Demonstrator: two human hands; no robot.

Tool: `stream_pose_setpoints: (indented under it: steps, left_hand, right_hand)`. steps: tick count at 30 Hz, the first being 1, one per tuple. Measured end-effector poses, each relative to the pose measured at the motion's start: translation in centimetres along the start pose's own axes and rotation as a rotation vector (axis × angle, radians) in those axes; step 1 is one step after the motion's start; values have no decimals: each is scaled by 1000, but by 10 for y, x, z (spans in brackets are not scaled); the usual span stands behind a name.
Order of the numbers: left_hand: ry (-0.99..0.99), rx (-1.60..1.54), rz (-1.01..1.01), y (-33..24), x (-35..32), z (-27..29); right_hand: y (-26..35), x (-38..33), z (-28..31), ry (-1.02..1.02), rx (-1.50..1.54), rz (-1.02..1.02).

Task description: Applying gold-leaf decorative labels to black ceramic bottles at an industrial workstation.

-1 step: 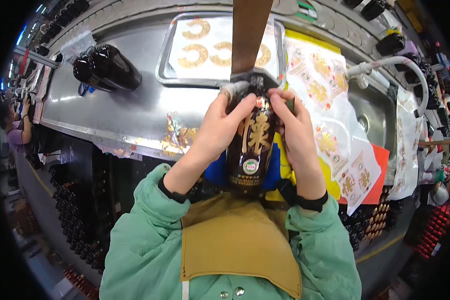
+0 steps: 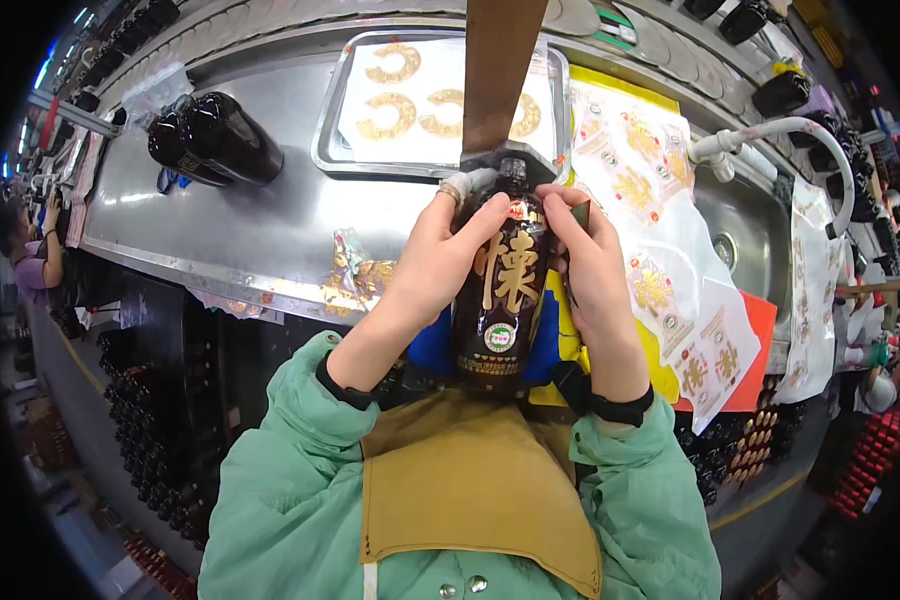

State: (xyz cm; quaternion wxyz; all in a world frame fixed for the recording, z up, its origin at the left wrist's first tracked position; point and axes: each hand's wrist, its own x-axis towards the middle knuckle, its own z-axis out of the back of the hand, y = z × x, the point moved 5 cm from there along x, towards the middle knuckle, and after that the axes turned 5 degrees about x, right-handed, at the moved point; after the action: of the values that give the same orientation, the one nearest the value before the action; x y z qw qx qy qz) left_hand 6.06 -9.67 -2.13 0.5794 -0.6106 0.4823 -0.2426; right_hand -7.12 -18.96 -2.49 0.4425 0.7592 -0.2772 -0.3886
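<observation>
A dark, glossy bottle (image 2: 498, 335) with a large gold character and a small round green-and-white emblem stands before me, its neck pointing away. My left hand (image 2: 448, 245) is wrapped round its left shoulder, the thumb by a small red label (image 2: 517, 210) below the neck; some fingers wear a white covering. On the other shoulder rests my right hand (image 2: 588, 250), thumb and fingers bent in against the glass. A small dark green piece (image 2: 581, 213) shows at its fingertips. Behind the bottle, blue material (image 2: 542, 345) lies at the bench edge.
A metal tray (image 2: 322, 150) holds several gold C-shaped decals on white paper. Two dark bottles (image 2: 232, 140) lie at the left. Decal sheets (image 2: 660, 265) cover the right, beside a sink (image 2: 760, 225) with a white faucet (image 2: 820, 122). A brown post (image 2: 502, 70) rises behind the bottle.
The bottle has turned slightly, so its gold character and emblem face me more squarely. Both hands stay on its shoulders, nearly unmoved.
</observation>
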Motion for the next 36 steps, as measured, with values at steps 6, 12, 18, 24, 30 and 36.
stream_pose_setpoints:
  steps: [6, 12, 18, 24, 30, 36]
  left_hand:
    - [-12, -89, -7, 4, 0, 2]
    - [58, -117, 26, 7, 3, 4]
    - [52, -140, 21, 6, 4, 5]
    - [49, -117, -1, 8, 5, 8]
    - [41, -130, 40, 9, 3, 7]
    - [113, -308, 162, 9, 3, 5]
  right_hand:
    - [-3, -1, -3, 8, 38, -37]
    - [-1, 1, -4, 20, 37, -51]
    - [-2, 5, 0, 66, 31, -57]
    - [-7, 7, 2, 65, 40, -43]
    - [-5, 7, 6, 66, 40, -73]
    - [-5, 3, 1, 135, 194, -119]
